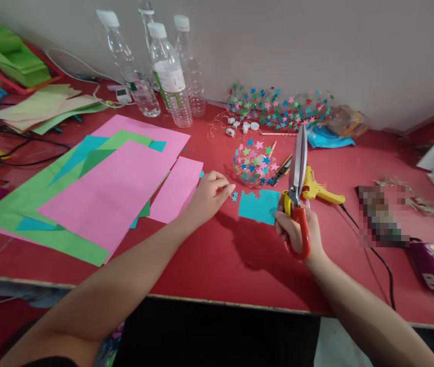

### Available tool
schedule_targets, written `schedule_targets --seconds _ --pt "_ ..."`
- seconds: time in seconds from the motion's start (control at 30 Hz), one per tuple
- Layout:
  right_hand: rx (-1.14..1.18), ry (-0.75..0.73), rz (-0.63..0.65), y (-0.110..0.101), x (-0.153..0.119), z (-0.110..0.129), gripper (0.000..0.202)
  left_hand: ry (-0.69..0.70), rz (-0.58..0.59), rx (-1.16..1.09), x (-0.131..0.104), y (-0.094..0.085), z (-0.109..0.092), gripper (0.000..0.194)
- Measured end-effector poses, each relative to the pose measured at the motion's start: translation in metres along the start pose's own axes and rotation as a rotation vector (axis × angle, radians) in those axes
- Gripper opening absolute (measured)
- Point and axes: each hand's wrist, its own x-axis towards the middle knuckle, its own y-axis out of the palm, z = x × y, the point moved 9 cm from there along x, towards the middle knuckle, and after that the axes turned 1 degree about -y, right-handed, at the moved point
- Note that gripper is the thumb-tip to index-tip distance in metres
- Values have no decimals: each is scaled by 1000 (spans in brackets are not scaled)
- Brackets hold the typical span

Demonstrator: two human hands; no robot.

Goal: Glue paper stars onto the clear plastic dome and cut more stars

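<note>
My right hand (310, 229) is wrapped round scissors (297, 173) with red and yellow handles, their blades pointing up and nearly closed. Below and left of them lies a blue sheet (258, 208) with a jagged cut upper edge; its right corner passes behind my right fingers, and I cannot tell if they touch it. My left hand (212, 196) is over the table, thumb and fingers drawn together. Whatever is between them, if anything, is too small to name. Right by those fingertips are small blue paper stars (234, 195). A clear rounded piece covered in coloured stars (255, 162) stands just behind.
Pink and green paper sheets (109, 193) overlap on the left. Several plastic bottles (171, 76) stand at the wall. A star-covered clear bottle (278, 108) lies at the back. On the right are a yellow glue gun (322, 189), its cord, and a purple device (433, 267).
</note>
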Motion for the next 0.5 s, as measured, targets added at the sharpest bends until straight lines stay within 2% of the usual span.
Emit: schedule_targets --seconds 0.1,0.13,0.27,0.4,0.5 --pt "2 35 12 1 0 -3 13 -8 -43 -140 -2 -8 -8 20" --pt "-1 43 23 2 0 -4 13 -10 -3 -230 -3 -5 -12 20" --pt "-7 38 92 9 -1 -9 16 -118 299 -619 -16 25 -27 23" --pt "0 6 147 13 -2 -8 18 -274 448 -731 -29 44 -25 22" --pt "21 23 140 12 -1 -8 19 -262 505 -715 -33 46 -27 17"
